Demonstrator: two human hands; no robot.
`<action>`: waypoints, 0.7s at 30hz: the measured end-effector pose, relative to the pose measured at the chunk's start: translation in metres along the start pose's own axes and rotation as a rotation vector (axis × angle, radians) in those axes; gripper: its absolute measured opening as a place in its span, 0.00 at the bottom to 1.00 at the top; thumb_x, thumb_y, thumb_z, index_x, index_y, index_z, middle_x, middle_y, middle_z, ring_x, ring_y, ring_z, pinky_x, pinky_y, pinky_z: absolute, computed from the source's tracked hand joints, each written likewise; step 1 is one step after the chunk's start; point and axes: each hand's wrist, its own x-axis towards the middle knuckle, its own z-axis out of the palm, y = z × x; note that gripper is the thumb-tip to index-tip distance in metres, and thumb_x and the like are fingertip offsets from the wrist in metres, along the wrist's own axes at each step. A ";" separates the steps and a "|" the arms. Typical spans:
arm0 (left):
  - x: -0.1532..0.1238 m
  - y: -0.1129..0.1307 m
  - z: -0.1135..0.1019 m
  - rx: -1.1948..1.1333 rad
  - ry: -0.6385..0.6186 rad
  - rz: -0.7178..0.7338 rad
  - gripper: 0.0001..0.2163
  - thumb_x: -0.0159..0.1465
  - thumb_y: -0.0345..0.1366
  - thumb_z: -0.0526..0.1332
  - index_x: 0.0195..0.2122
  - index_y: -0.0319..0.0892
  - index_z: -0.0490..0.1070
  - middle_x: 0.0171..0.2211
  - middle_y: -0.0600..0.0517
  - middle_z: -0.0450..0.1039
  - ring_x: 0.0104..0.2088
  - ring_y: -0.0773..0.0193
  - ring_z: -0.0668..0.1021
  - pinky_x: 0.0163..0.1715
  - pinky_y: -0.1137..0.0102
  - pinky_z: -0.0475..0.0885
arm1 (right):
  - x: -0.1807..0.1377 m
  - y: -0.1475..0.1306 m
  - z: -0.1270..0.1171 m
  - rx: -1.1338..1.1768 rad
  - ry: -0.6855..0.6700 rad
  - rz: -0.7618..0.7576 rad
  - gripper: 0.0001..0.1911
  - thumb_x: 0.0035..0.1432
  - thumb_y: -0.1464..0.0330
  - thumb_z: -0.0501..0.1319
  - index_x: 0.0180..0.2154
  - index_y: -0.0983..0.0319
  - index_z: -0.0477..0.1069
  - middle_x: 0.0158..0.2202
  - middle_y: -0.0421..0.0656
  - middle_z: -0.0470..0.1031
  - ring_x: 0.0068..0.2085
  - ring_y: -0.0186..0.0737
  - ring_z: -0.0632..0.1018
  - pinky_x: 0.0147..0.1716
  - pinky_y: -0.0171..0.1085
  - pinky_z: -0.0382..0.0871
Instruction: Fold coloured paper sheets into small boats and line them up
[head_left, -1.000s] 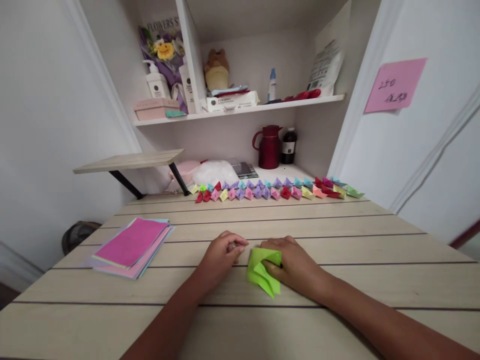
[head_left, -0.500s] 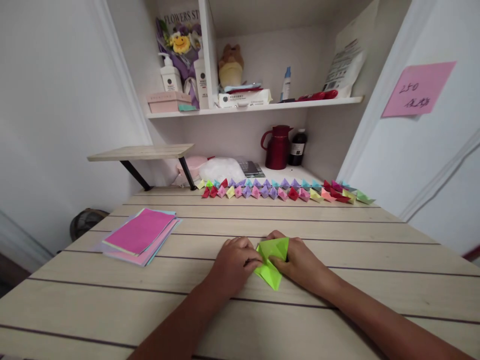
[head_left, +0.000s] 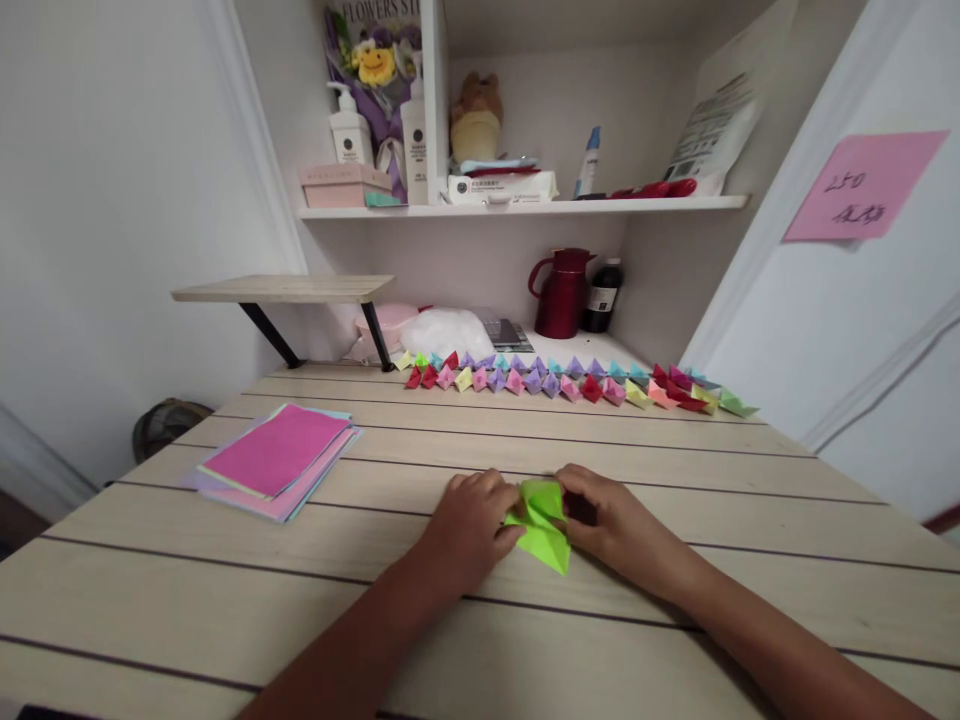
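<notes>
A lime-green sheet of origami paper [head_left: 544,530], partly folded with creases and a pointed lower corner, is held just above the slatted table in front of me. My left hand [head_left: 474,525] pinches its left edge between thumb and fingers. On the opposite side, my right hand [head_left: 600,510] grips the right edge, thumb below and fingertips at the upper corner. The fingertips partly cover both edges of the paper.
A stack of coloured paper [head_left: 277,455] lies on the table [head_left: 225,610] at left. Two rows of small folded paper boats [head_left: 534,382] line the back edge. Behind them stand a red thermos jug [head_left: 562,295] and a dark bottle [head_left: 602,297]. A small raised shelf [head_left: 285,289] stands at back left.
My right hand has shifted from across the green paper to its right edge, and the paper's shape has changed slightly. The camera view has moved a little.
</notes>
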 end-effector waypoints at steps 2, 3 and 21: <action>0.000 -0.001 -0.001 -0.044 0.016 -0.070 0.08 0.56 0.30 0.62 0.38 0.42 0.68 0.37 0.53 0.71 0.39 0.62 0.72 0.42 0.66 0.62 | -0.001 -0.001 -0.003 -0.044 -0.051 -0.012 0.07 0.51 0.77 0.57 0.29 0.59 0.64 0.31 0.38 0.67 0.32 0.36 0.69 0.32 0.34 0.61; 0.000 -0.001 -0.001 -0.064 0.024 -0.099 0.10 0.55 0.29 0.62 0.39 0.42 0.67 0.37 0.53 0.71 0.39 0.62 0.72 0.42 0.66 0.63 | -0.001 -0.002 -0.005 -0.064 -0.067 -0.017 0.07 0.51 0.77 0.57 0.29 0.59 0.64 0.32 0.38 0.68 0.33 0.37 0.70 0.33 0.35 0.62; 0.000 -0.007 -0.005 0.045 -0.082 0.060 0.29 0.59 0.30 0.59 0.62 0.55 0.58 0.42 0.52 0.67 0.44 0.60 0.71 0.45 0.63 0.64 | -0.004 -0.011 -0.008 -0.200 -0.109 0.027 0.17 0.46 0.81 0.56 0.38 0.57 0.62 0.34 0.38 0.69 0.33 0.38 0.70 0.33 0.36 0.62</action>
